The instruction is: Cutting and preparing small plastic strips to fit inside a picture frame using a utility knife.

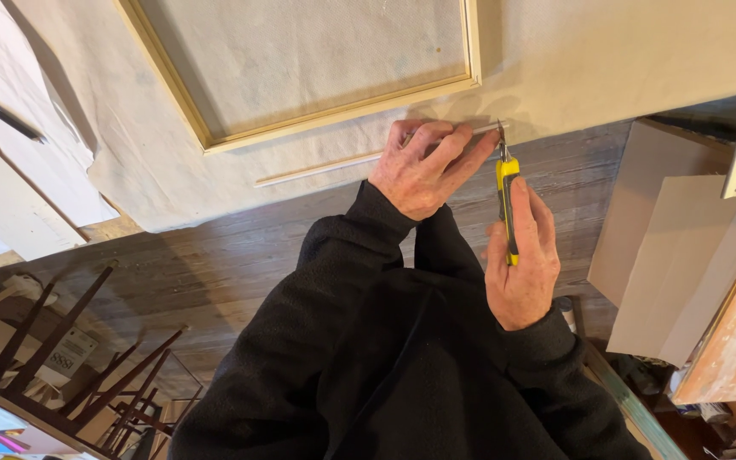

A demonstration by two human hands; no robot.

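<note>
Dark wooden chair frames [87, 358] stacked at lower left. Above, a pale wooden frame [300, 123] lying on off-white canvas cloth [598, 60] spread over the grey plank floor [215, 255]. Centre: left hand [423, 166] pressed flat, fingers extended, pinning a thin pale wood strip [317, 170] at the cloth's edge. Just right: right hand [517, 255] clenched around a yellow utility knife [507, 200], blade tip meeting the strip's right end. Best done, probably, with pinning fingers kept behind the blade and light, steady pressure. Cardboard sheets [683, 255] at far right.
</note>
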